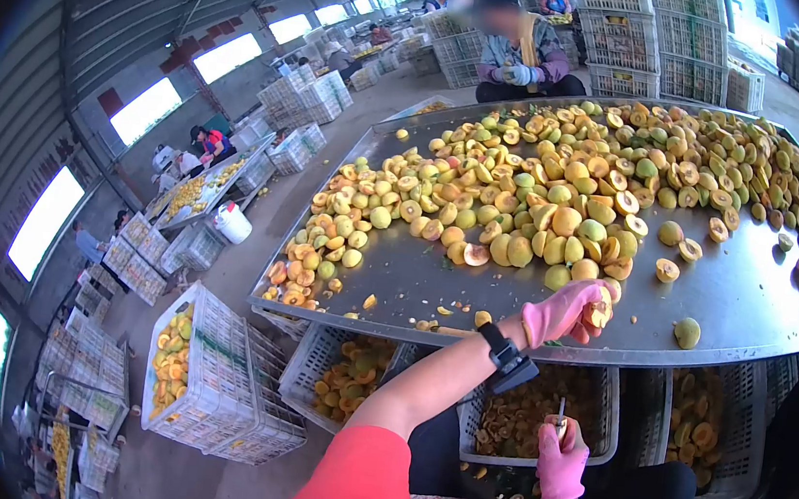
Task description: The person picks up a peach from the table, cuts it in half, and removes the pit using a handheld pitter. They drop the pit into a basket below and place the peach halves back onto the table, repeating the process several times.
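Observation:
My left hand, in a pink glove, reaches over the near edge of the metal table. Its fingers are closed around a peach half whose cut face shows. Lower down, my right hand, also pink-gloved, is above my lap in front of a crate of cut pieces. It grips a small tool with a thin metal tip pointing up; its exact kind is hard to make out. Just beyond my left hand lies a large heap of whole and halved yellow peaches.
Under the table edge stand more plastic crates, one at left and one at right, both holding fruit. A stacked crate stands left. Across the table sits a person with gloved hands. Tall crate stacks rise behind.

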Available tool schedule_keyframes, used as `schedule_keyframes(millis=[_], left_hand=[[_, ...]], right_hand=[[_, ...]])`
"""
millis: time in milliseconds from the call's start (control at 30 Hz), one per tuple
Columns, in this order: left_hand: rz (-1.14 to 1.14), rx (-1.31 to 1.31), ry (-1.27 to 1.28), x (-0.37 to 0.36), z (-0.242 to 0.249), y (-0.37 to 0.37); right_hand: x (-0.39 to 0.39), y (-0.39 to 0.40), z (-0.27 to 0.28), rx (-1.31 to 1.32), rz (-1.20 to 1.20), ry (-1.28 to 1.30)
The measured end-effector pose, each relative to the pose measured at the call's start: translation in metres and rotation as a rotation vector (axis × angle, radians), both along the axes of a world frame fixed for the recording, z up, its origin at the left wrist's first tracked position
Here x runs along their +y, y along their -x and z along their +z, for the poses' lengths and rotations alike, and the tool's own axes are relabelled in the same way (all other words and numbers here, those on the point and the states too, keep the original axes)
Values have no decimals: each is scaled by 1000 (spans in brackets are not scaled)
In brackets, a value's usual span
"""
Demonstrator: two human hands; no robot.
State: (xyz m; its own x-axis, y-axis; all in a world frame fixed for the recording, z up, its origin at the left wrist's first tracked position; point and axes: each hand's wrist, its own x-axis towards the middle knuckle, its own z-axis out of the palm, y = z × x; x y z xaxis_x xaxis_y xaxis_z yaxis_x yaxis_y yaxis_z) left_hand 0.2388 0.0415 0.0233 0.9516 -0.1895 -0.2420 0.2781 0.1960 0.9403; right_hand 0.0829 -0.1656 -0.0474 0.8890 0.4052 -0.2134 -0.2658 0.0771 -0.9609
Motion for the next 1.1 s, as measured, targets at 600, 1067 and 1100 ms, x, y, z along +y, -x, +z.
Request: schedule_keyframes(millis=[600,1067,1100], left_hand=[[386,-64,138,15,-26,147],[631,-143,113,9,-18,158],[625,-137,117,9,-20,159]], right_hand=[[45,10,27,-440,108,179],[71,-6,62,-517,219,444],[71,-6,62,-516,228,470]])
